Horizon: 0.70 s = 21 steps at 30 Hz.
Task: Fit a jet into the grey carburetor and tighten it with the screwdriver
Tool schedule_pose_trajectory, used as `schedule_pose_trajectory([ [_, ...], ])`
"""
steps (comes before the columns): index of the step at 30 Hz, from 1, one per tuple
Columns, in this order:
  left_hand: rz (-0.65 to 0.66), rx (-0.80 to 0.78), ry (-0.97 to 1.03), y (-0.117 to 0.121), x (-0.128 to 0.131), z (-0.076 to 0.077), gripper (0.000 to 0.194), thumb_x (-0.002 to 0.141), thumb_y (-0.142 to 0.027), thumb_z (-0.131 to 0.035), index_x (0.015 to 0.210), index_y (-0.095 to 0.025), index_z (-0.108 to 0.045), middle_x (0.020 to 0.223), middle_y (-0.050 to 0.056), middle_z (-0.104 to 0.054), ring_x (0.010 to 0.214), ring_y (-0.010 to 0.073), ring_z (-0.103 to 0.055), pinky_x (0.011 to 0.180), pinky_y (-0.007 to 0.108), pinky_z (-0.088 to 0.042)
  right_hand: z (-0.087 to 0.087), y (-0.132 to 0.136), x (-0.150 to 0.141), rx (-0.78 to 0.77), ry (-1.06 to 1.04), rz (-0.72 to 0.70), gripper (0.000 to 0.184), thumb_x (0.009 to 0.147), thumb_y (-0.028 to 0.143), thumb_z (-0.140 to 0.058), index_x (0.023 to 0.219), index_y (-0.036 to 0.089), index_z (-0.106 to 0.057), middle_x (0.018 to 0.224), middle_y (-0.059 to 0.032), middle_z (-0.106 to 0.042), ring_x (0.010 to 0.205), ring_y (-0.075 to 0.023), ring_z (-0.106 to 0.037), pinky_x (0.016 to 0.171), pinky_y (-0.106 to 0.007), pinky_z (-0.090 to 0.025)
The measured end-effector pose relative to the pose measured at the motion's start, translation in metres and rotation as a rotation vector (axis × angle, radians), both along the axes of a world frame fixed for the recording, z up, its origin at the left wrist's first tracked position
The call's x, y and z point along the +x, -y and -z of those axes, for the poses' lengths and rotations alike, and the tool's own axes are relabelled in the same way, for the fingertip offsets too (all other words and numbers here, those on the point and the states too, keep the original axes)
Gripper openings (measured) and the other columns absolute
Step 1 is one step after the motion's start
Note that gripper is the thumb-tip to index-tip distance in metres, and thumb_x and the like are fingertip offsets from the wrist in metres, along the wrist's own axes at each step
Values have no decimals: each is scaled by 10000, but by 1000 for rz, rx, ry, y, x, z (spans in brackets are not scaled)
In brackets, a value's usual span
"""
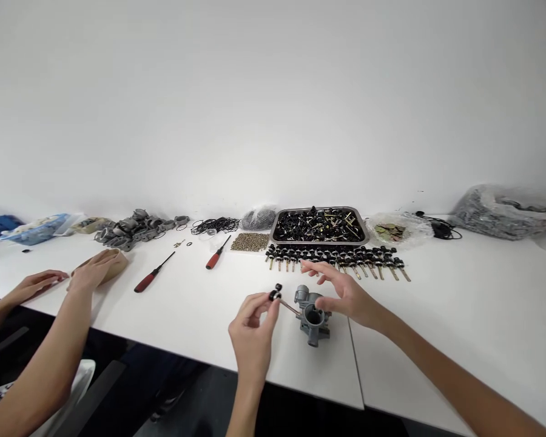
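Observation:
My left hand [255,328] pinches a small part with a black knob [275,293] and a thin metal stem. The stem points right, towards a grey carburetor body [313,318] standing on the table with its round bore facing me. Whether the stem tip touches the body I cannot tell. My right hand [341,291] hovers at the body's upper right, thumb and fingers spread, nothing visibly held. Just behind it lie rows of similar black-knobbed parts [377,261] with flat brass-coloured stems.
A metal tray [276,238] of black and brass parts stands behind the rows. Brass pieces [250,242], red-handled screwdrivers [148,281] and grey castings [127,229] lie leftward. A co-worker's hands [93,267] are at a beige bowl-like container [118,265]. A plastic bag [505,212] sits at right.

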<state>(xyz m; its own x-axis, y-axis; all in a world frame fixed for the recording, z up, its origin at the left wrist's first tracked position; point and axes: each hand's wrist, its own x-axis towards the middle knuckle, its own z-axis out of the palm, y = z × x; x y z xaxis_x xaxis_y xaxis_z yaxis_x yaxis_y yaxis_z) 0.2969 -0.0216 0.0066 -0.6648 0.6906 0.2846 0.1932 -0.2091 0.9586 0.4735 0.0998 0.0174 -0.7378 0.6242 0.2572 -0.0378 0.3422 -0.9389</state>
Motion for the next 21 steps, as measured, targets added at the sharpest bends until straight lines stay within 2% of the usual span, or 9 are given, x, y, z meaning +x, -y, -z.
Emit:
schedule_pose_trajectory([
  [3, -111, -102, -29, 4, -17, 16, 235, 656, -361, -776, 769, -164, -714, 787, 47, -682, 670, 132, -608, 637, 248, -542, -2, -4, 7, 17, 237, -71, 1026, 589, 505, -833, 1461, 333, -320, 1474, -86, -366, 1299, -308, -380, 1085, -471, -347],
  [6, -120, -182, -5, 5, -21, 26, 273, 650, -396, -770, 762, -153, -712, 762, 48, -685, 647, 127, -592, 626, 245, -528, 2, -3, 6, -31, 345, -144, 1126, 523, 495, -864, 1469, 301, -285, 1483, -104, -330, 1311, -318, -376, 1083, -441, -367],
  [12, -75, -173, 28, 0, -12, 32, 301, 647, -420, -764, 759, -146, -714, 751, 46, -682, 648, 123, -580, 609, 233, -508, 10, 0, 0, -49, 359, -184, 1054, 550, 439, -864, 1438, 305, -311, 1401, -83, -414, 1289, -296, -414, 1092, -406, -356],
  [21, -85, -184, 85, -1, -4, 36, 322, 655, -438, -759, 777, -149, -688, 756, 33, -667, 652, 115, -569, 634, 229, -491, 11, 3, -3, -71, 362, -182, 1011, 568, 485, -850, 1405, 311, -309, 1297, -69, -484, 1182, -271, -494, 1025, -388, -408],
])
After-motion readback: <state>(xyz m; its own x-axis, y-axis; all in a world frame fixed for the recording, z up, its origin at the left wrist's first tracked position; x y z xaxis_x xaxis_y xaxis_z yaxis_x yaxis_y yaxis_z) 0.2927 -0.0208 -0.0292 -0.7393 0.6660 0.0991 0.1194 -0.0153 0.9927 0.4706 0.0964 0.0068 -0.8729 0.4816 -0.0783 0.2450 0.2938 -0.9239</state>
